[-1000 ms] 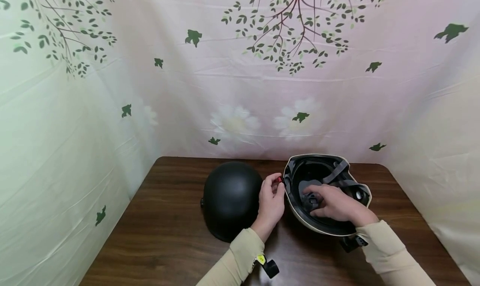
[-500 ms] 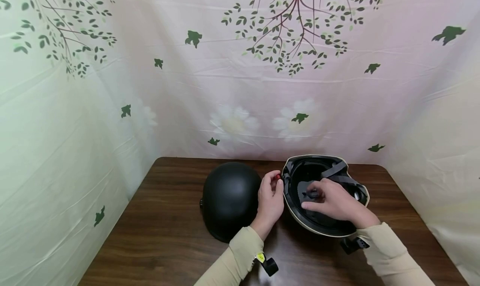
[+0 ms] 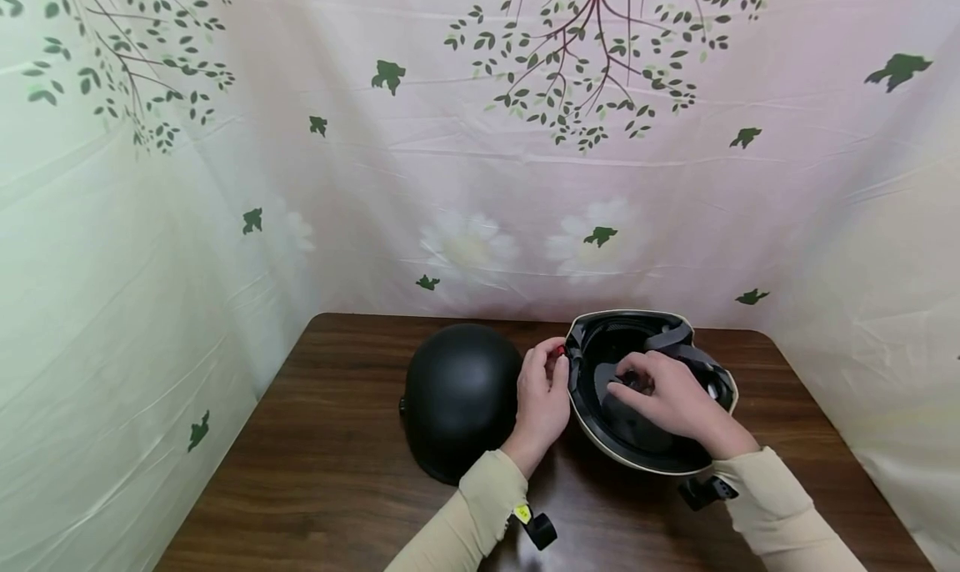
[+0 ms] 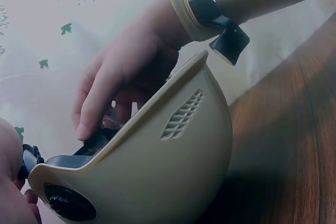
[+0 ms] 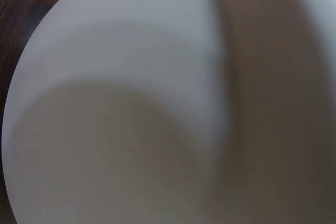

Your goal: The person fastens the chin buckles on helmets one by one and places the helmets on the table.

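Observation:
A beige helmet (image 3: 611, 455) lies upside down on the table, its black padded inside and grey straps (image 3: 671, 338) facing up. My left hand (image 3: 542, 397) is at its left rim, pinching a small red piece (image 3: 559, 351) on a strap there. Inside the shell, my right hand (image 3: 671, 395) pinches a small dark knob (image 3: 632, 380) between thumb and fingers; the fingers partly hide it. The left wrist view shows the helmet's vented side (image 4: 184, 114) with the right hand (image 4: 121, 72) reaching over the rim. In the right wrist view, the helmet's outer surface (image 5: 105, 51) is close and blurred.
A black helmet (image 3: 461, 401) stands dome up, just left of my left hand. Both rest on a dark wooden table (image 3: 322, 472). Patterned cloth (image 3: 480, 180) hangs behind the table and along both sides. Each wrist carries a small black camera (image 3: 540, 530).
My right hand has drawn its thumb and fingers together on the dark knob and tilted it. A grey strap inside the helmet has shifted slightly. The left hand stays at the rim.

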A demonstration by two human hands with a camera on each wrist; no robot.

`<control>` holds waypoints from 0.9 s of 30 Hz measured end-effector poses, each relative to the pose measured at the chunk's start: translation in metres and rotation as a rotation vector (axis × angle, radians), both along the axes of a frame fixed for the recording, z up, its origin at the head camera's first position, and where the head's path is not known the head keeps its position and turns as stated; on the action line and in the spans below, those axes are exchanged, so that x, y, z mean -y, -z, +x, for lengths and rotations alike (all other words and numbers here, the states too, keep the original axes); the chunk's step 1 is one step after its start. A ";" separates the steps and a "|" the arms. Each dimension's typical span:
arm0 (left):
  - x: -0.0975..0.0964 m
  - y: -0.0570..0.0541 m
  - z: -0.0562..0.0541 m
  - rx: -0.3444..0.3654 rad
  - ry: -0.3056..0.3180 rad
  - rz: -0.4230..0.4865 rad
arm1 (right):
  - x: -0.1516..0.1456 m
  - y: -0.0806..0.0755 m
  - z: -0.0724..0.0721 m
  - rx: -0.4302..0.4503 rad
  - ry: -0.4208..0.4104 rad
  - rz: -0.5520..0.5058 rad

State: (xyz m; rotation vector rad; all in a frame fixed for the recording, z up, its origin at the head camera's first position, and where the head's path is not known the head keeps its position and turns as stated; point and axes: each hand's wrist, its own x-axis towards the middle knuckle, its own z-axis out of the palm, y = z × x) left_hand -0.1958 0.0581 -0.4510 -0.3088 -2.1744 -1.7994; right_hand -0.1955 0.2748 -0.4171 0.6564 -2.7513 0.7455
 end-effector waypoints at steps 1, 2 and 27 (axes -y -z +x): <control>0.000 0.000 0.000 -0.007 0.004 -0.009 | 0.000 0.000 0.000 -0.002 -0.005 -0.003; 0.000 -0.001 0.000 -0.012 0.009 -0.014 | -0.001 0.000 0.000 -0.004 -0.009 -0.007; -0.001 -0.006 -0.004 -0.112 0.045 -0.091 | 0.004 -0.014 0.006 0.073 0.121 -0.070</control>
